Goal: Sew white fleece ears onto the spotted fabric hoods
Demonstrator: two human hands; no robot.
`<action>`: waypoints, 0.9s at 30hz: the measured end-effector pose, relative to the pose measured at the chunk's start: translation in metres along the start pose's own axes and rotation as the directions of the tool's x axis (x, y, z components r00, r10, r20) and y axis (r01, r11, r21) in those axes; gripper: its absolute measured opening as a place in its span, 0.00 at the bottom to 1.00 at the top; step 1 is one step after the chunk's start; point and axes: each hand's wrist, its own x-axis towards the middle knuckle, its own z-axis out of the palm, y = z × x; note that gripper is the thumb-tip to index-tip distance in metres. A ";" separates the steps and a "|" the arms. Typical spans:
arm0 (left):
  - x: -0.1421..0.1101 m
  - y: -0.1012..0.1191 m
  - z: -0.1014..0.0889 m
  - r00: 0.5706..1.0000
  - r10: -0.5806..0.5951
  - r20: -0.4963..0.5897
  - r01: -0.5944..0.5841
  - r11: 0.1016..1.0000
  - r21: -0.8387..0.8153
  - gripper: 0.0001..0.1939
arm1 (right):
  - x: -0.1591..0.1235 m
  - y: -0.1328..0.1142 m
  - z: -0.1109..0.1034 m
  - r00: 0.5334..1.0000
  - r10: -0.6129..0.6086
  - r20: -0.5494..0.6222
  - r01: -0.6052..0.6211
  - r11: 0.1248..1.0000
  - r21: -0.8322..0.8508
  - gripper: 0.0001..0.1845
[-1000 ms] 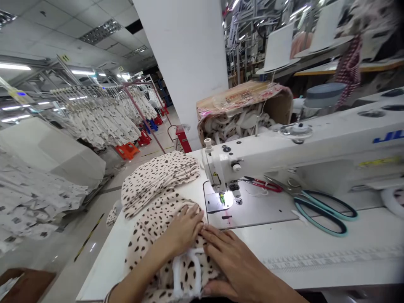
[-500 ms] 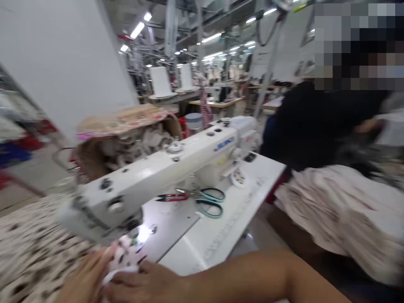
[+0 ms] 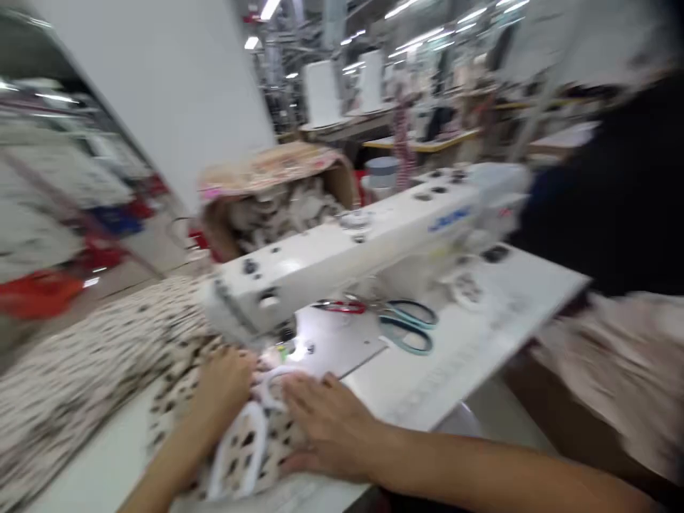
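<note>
A beige fabric piece with dark spots and white trim (image 3: 243,449) lies in front of the white sewing machine (image 3: 342,242), its far edge by the lit needle area. My left hand (image 3: 227,381) is on the left part of this fabric, close to the machine head, fingers bent together over it. To the right, my right hand (image 3: 331,427) rests flat on the cloth beside a loop of white trim, thumb apart from the fingers. Under the machine arm lie scissors with teal handles (image 3: 409,328) and red thread snips (image 3: 345,306). Motion blurs much of the view.
A long heap of spotted fabric (image 3: 117,342) covers the table's left side. Behind the machine stands an open carton (image 3: 342,182) with cloth scraps. Pale stacked fabric (image 3: 614,363) sits at the right, near a person in dark clothing (image 3: 609,192).
The camera view has swung, so the machine appears further right and higher. My hands have moved apart; the right hand now lies flatter, and more of the white-trimmed fabric shows between them.
</note>
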 end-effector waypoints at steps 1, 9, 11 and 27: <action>-0.014 -0.003 -0.005 0.998 -0.064 0.013 0.063 0.997 0.042 0.16 | -0.001 0.002 -0.001 0.999 -0.004 0.036 0.002 0.999 0.040 0.43; -0.020 0.006 -0.007 0.985 -0.152 -0.084 0.149 0.988 -0.043 0.18 | 0.012 0.011 -0.016 0.985 -0.100 0.140 0.083 0.989 0.123 0.34; -0.001 -0.002 -0.005 0.990 -0.110 -0.089 0.103 0.991 -0.081 0.11 | 0.015 0.012 -0.016 0.989 -0.086 0.120 0.077 0.994 0.078 0.31; -0.082 0.051 -0.017 0.982 -0.090 -0.167 0.014 0.912 -0.411 0.14 | 0.023 0.027 -0.039 0.952 -0.302 0.052 0.294 0.948 0.121 0.12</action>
